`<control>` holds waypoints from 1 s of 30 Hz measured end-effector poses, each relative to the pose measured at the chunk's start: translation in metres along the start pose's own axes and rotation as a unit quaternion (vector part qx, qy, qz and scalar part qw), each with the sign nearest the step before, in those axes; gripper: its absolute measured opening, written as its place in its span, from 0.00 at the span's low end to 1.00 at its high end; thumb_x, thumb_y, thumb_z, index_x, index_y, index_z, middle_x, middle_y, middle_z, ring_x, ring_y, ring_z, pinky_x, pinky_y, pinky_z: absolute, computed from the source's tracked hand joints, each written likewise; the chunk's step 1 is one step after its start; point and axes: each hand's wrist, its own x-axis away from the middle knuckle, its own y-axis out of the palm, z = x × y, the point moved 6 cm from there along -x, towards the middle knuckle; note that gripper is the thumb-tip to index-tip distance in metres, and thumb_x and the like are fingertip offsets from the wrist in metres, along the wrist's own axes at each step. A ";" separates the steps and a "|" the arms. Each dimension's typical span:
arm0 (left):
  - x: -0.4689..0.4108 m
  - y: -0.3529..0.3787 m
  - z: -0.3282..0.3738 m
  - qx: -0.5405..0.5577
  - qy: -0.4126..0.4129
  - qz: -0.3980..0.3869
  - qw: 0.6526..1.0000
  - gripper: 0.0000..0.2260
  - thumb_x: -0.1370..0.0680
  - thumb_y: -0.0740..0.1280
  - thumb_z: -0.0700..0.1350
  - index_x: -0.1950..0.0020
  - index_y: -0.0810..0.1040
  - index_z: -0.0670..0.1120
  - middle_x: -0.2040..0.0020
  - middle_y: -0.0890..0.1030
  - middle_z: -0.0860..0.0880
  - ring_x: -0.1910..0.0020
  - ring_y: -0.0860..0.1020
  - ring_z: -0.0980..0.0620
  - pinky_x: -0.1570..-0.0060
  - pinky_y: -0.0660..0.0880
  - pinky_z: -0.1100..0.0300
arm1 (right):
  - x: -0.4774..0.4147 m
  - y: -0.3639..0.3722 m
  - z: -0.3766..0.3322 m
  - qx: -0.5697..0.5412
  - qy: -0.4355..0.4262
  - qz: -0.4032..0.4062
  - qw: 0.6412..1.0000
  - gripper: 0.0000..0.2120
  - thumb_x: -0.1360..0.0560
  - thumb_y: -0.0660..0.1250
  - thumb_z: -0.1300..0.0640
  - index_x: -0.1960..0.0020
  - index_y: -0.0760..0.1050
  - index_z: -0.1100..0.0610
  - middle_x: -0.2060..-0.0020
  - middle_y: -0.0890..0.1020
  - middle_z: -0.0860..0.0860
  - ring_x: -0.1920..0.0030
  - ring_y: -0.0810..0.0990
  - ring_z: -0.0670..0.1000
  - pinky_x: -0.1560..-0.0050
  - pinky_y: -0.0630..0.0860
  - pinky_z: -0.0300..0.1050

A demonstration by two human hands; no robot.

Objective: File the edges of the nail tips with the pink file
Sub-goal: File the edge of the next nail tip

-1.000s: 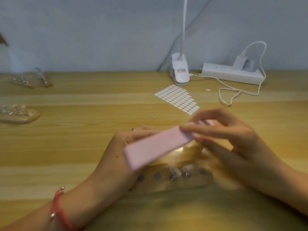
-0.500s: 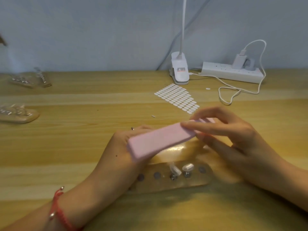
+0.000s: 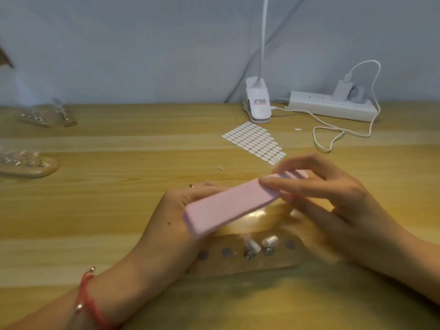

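- Fingers (image 3: 283, 181) of the right hand (image 3: 333, 198) are pinching the far end of the pink file (image 3: 228, 206), with the thumb going under it.
- The left hand (image 3: 176, 210) is curling under the near end. The file is hiding its fingertips, so I cannot tell what it is holding.
- The file is sliding a little back and forth compared with a second ago, and the right hand is looking blurry. I am guessing filing strokes are going on, on a tip hiding under the file.
- Two nail tips (image 3: 252, 245) are standing on pins in the holder strip (image 3: 273, 264) just in front of the hands. Nobody is touching them, so they are probably waiting their turn.
- Farther back, a sheet of stickers (image 3: 254, 141), a lamp clip (image 3: 258, 103) and a power strip (image 3: 331, 106) are sitting on the table (image 3: 95, 210).
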 end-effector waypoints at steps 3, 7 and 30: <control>-0.001 0.000 -0.003 0.008 -0.009 -0.011 1.000 0.13 0.39 0.77 0.43 0.57 0.86 0.56 0.56 0.84 0.53 0.61 0.78 0.47 0.69 0.75 0.65 | 0.002 0.008 -0.008 0.003 -0.034 -0.026 0.999 0.15 0.21 0.63 0.57 0.36 0.78 0.49 0.43 0.75 0.52 0.39 0.75 0.50 0.41 0.75 0.45; 0.000 -0.001 0.000 -0.007 0.004 0.003 1.000 0.13 0.34 0.73 0.42 0.56 0.85 0.59 0.60 0.83 0.57 0.66 0.80 0.59 0.75 0.72 0.65 | 0.000 -0.002 0.005 -0.003 0.004 0.010 1.000 0.15 0.22 0.65 0.58 0.36 0.77 0.52 0.44 0.76 0.54 0.40 0.75 0.48 0.39 0.74 0.46; 0.000 0.000 -0.001 0.038 -0.028 0.009 0.999 0.11 0.39 0.78 0.47 0.61 0.85 0.61 0.62 0.84 0.55 0.67 0.80 0.61 0.73 0.73 0.68 | 0.003 -0.011 0.001 0.066 -0.044 0.059 0.995 0.15 0.22 0.61 0.56 0.39 0.78 0.46 0.43 0.75 0.54 0.39 0.75 0.51 0.42 0.75 0.51</control>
